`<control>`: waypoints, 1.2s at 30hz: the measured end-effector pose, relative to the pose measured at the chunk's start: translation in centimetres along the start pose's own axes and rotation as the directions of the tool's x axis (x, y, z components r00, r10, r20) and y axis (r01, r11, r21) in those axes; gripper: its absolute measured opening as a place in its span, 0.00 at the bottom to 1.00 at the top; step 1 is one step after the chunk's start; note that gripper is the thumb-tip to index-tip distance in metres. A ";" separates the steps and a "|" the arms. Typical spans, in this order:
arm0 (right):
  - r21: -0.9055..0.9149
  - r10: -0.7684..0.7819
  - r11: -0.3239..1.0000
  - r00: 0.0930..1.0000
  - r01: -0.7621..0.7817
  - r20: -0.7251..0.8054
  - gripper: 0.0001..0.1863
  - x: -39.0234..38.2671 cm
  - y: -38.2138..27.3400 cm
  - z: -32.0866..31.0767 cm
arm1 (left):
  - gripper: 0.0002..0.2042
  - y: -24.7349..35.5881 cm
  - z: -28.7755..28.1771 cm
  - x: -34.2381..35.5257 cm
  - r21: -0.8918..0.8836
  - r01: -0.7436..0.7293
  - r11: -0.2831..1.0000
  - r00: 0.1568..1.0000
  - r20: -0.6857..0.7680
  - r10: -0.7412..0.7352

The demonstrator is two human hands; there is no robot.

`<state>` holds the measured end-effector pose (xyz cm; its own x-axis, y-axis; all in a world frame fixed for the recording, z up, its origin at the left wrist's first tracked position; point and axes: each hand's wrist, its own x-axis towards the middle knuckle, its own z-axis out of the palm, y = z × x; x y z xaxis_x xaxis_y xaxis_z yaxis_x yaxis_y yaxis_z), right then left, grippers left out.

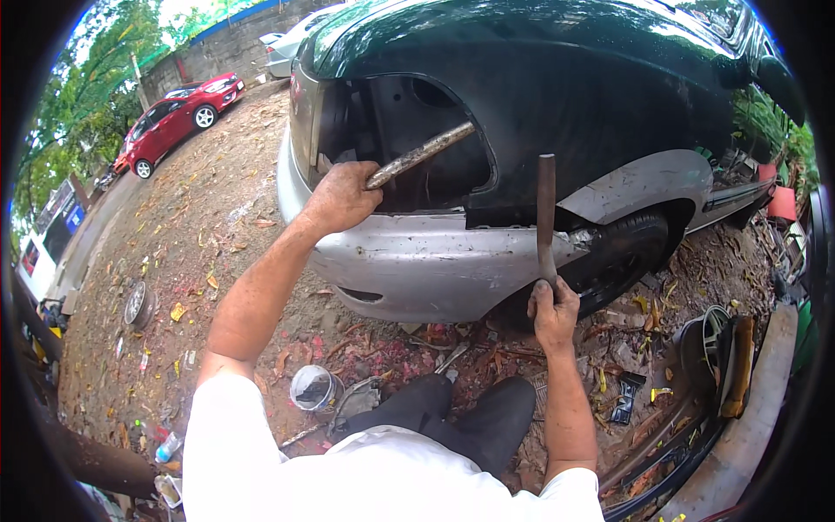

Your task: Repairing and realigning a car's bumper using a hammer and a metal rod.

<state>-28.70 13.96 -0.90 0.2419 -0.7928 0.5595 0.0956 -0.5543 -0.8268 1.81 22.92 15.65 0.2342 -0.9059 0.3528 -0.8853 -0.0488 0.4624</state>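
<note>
Apparently upright; right hand's (555, 315) bar (546, 213)

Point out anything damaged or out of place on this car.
The silver bumper looks damaged: scuffs and dark, chipped marks run along its upper edge, with a ragged patch near the wheel, unlike the smoother paint below.

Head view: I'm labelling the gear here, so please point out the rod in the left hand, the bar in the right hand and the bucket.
Rod (422, 156): head view, middle of its shaft.
Bar (546, 213): head view, middle of its shaft.
Bucket (306, 375): head view, inner wall.
</note>
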 end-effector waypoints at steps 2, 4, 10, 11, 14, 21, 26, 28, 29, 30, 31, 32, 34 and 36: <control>0.027 0.000 1.000 0.999 0.001 -0.054 0.16 -0.9 0.1 -0.8 | 0.08 -0.6 -0.3 -0.2 0.000 0.027 1.000 0.999 -0.031 -0.027; -0.043 -0.005 0.999 0.999 0.003 -0.044 0.16 -2.3 0.1 -2.3 | 0.07 -1.5 -0.9 -0.9 0.022 0.004 1.000 0.997 -0.073 -0.003; -0.288 0.051 0.946 0.949 -0.146 -0.312 0.15 -10.7 3.3 -9.4 | 0.05 -7.0 -4.3 -7.7 0.197 0.010 0.980 0.986 -0.166 0.023; -0.133 0.231 0.950 0.924 -0.281 -0.304 0.16 -12.7 4.5 -10.6 | 0.05 -7.9 -4.5 -9.6 0.204 0.062 0.977 0.974 -0.226 -0.015; -0.133 0.314 0.886 0.786 -0.444 -0.533 0.19 -18.8 9.1 -13.6 | 0.05 -10.1 -4.1 -15.4 0.156 0.152 0.976 0.974 -0.190 -0.121; -0.227 0.529 0.448 0.461 -0.865 -0.713 0.29 -33.9 17.1 -13.9 | 0.05 -13.2 1.9 -25.0 0.169 0.104 0.980 0.988 -0.134 -0.081; -0.309 0.644 0.055 0.271 -0.949 -0.716 0.39 -42.3 17.3 -10.6 | 0.04 -14.8 7.5 -28.2 -0.116 0.304 0.945 0.942 0.183 -0.281; -0.289 0.677 -0.213 0.072 -0.933 -0.732 0.42 -44.9 19.3 -9.7 | 0.06 -15.2 10.2 -29.0 -0.098 0.381 0.919 0.886 0.324 -0.333; -0.374 0.568 -0.275 0.165 -0.886 -0.807 0.42 -46.5 20.7 -9.1 | 0.07 -15.4 11.5 -29.3 -0.038 0.384 0.922 0.882 0.309 -0.355; -0.396 0.629 -0.236 0.171 -0.887 -0.758 0.42 -47.4 22.3 -9.3 | 0.09 -15.8 12.6 -29.4 -0.040 0.352 0.935 0.873 0.374 -0.312; -0.315 0.633 -0.358 0.019 -0.879 -0.774 0.41 -48.5 23.7 -9.4 | 0.11 -16.1 13.7 -29.6 -0.025 0.407 0.913 0.830 0.428 -0.358; -0.228 0.554 -0.435 -0.060 -0.871 -0.830 0.40 -49.4 24.6 -9.4 | 0.12 -16.5 14.6 -29.6 0.072 0.404 0.912 0.814 0.427 -0.394; -0.408 0.678 -0.411 0.026 -0.815 -0.735 0.37 -50.0 25.6 -9.8 | 0.14 -17.1 15.9 -30.0 0.119 0.291 0.949 0.800 0.514 -0.309; -0.571 0.723 -0.336 0.183 -0.749 -0.666 0.34 -49.6 24.8 -10.1 | 0.14 -17.7 16.7 -30.5 0.149 0.301 0.942 0.749 0.575 -0.330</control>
<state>-48.04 36.99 -48.59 -0.5301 -0.7149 -0.4560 -0.7644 0.6356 -0.1079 3.59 44.37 -16.89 0.2370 -0.9039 -0.3560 -0.8231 -0.3814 0.4207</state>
